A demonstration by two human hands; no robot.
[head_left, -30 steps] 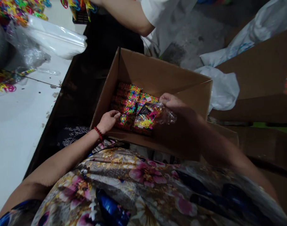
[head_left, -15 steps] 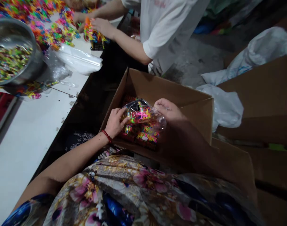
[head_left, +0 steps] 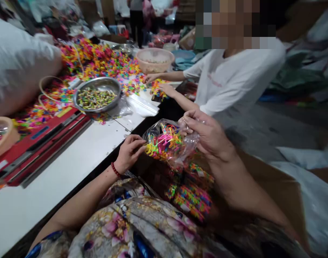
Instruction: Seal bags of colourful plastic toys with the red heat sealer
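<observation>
while both hands are raised in front of the floral blouse (head_left: 131, 222), the clear plastic bag (head_left: 169, 143) of bright plastic pieces hangs between them, above the open cardboard box (head_left: 282, 186). the right hand (head_left: 207, 134) is closed on the bag's upper right edge, fingers curled and pinching the film; the left hand (head_left: 130, 152), with a red bead bracelet (head_left: 115, 169) at its wrist, has its fingertips pressed together on the bag's left end. below the bag, inside the box, lie more packed bags of coloured pieces (head_left: 193, 195), apart from the one held. left of the bag runs the white table (head_left: 59, 175), and the left hand sits just past its dark edge. farther left of the bag, on that table, stands a metal bowl (head_left: 98, 94) filled with small pieces, with a red bar-shaped tool (head_left: 40, 139) nearer the table's front. behind the bag, a person in a white shirt (head_left: 234, 82) has both hands on a bunch of coloured pieces (head_left: 158, 89) at the table's far end, beside a heap of loose pieces (head_left: 99, 61) and a pale basin (head_left: 154, 60).
</observation>
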